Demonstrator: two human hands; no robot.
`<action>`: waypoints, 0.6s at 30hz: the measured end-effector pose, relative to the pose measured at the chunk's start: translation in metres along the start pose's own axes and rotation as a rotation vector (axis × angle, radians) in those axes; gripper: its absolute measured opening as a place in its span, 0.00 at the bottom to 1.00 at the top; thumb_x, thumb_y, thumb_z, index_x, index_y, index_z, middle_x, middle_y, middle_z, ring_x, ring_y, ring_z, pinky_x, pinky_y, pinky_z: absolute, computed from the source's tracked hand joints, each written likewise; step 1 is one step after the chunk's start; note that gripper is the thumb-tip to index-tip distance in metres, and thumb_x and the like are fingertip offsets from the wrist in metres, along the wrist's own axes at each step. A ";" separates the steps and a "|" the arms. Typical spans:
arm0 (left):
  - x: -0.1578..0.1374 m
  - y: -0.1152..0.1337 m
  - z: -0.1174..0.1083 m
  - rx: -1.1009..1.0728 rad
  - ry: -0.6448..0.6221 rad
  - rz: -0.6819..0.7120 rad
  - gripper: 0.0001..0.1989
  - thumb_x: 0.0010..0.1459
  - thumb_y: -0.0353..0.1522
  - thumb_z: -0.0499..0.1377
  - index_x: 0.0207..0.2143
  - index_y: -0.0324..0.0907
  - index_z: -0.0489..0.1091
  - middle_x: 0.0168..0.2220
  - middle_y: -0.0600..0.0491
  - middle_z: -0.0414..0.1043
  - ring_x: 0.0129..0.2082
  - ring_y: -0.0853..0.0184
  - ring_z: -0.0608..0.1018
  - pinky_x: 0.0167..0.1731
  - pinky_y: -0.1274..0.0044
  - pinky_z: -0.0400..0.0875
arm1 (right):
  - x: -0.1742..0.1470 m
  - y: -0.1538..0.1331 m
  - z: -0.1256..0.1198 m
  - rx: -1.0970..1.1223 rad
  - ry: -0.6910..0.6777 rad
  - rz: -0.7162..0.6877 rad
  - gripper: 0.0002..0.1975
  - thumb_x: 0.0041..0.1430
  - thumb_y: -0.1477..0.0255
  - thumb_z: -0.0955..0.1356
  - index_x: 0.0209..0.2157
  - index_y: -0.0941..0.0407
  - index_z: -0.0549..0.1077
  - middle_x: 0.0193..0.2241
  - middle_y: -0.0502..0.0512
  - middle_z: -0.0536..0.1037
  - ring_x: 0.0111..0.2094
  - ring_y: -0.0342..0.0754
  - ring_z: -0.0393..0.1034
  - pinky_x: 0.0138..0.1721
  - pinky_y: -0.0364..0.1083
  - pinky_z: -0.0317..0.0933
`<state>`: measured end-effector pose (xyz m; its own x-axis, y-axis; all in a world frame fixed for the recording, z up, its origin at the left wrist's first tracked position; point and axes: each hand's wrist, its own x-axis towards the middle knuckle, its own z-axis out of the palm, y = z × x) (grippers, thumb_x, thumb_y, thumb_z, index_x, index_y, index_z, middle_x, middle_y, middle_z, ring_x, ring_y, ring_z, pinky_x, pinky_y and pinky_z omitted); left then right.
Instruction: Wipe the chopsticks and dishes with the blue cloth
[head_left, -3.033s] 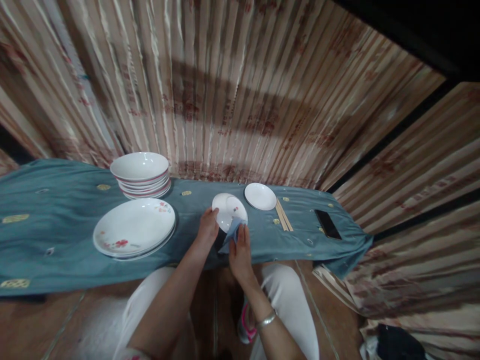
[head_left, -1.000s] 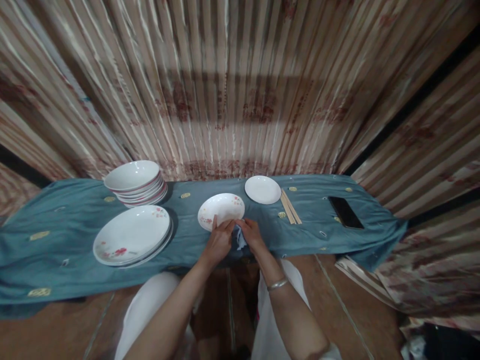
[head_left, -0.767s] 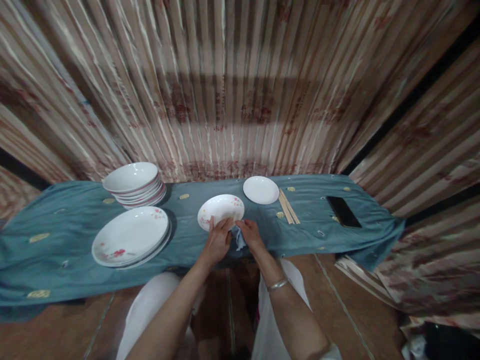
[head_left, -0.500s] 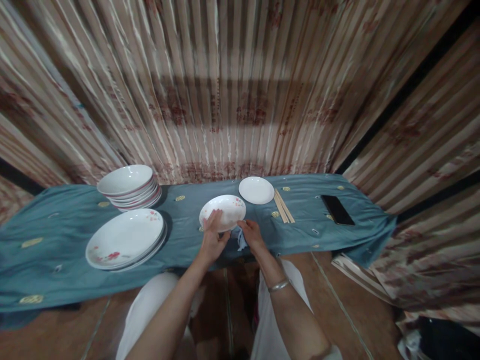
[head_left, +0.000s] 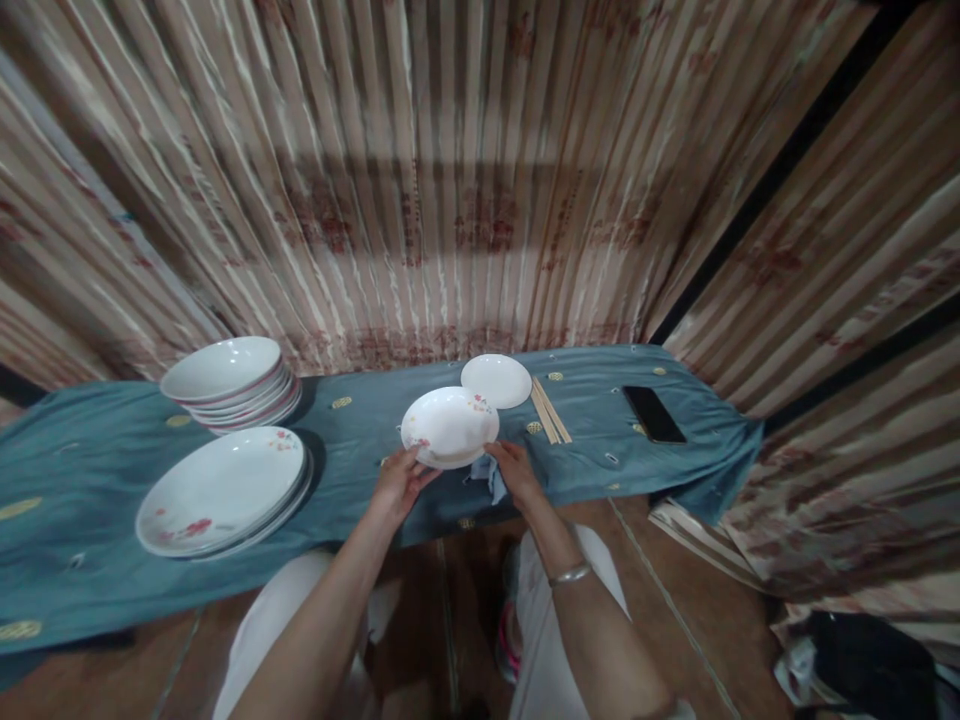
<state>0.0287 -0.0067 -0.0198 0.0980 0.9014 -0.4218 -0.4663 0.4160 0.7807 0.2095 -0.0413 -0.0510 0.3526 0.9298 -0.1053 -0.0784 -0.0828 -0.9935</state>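
Between my two hands is a white plate (head_left: pixel 450 425) with small red flowers on its rim, raised a little and tilted toward me. My left hand (head_left: pixel 397 485) grips its lower left edge, thumb on top and fingers beneath. At the lower right edge, my right hand (head_left: pixel 514 472) pinches the rim. A light blue cloth (head_left: pixel 489 478) hangs beside and under my right fingers; whether they hold it too, I cannot tell. Just behind lies another small white plate (head_left: pixel 496 379), partly overlapped in view by the held one.
Left on the blue tablecloth (head_left: pixel 352 480) stand a stack of bowls (head_left: pixel 225 372) and a stack of large oval plates (head_left: pixel 221 490). Chopsticks (head_left: pixel 550 412) and a black phone (head_left: pixel 654 414) lie to the right. A patterned curtain (head_left: pixel 450 200) hangs behind.
My left hand has slid from the plate's inner surface to its lower left rim. The plate now sits slightly raised between both hands. The whole view has shifted a little.
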 end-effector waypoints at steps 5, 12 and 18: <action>-0.002 0.001 -0.002 -0.027 0.011 0.011 0.06 0.52 0.23 0.60 0.34 0.36 0.72 0.33 0.49 0.78 0.30 0.67 0.80 0.37 0.67 0.79 | 0.002 -0.001 -0.005 0.019 -0.089 0.049 0.17 0.41 0.58 0.70 0.23 0.59 0.77 0.22 0.52 0.77 0.27 0.46 0.68 0.30 0.43 0.59; -0.001 0.004 -0.012 -0.005 0.058 0.023 0.11 0.52 0.22 0.60 0.40 0.36 0.72 0.32 0.49 0.78 0.29 0.67 0.80 0.36 0.69 0.79 | 0.007 0.002 -0.004 -0.100 -0.140 0.008 0.18 0.43 0.57 0.70 0.26 0.59 0.77 0.22 0.51 0.76 0.26 0.46 0.67 0.30 0.44 0.59; -0.004 0.008 -0.020 0.037 0.083 0.059 0.11 0.52 0.23 0.60 0.40 0.37 0.72 0.31 0.51 0.78 0.27 0.69 0.80 0.37 0.69 0.79 | 0.021 0.007 -0.004 -0.231 0.143 -0.065 0.16 0.50 0.57 0.66 0.28 0.56 0.75 0.23 0.49 0.74 0.28 0.46 0.66 0.30 0.42 0.58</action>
<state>0.0064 -0.0093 -0.0208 -0.0021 0.9121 -0.4099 -0.4359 0.3680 0.8213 0.2202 -0.0244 -0.0607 0.4793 0.8771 -0.0300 0.1574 -0.1195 -0.9803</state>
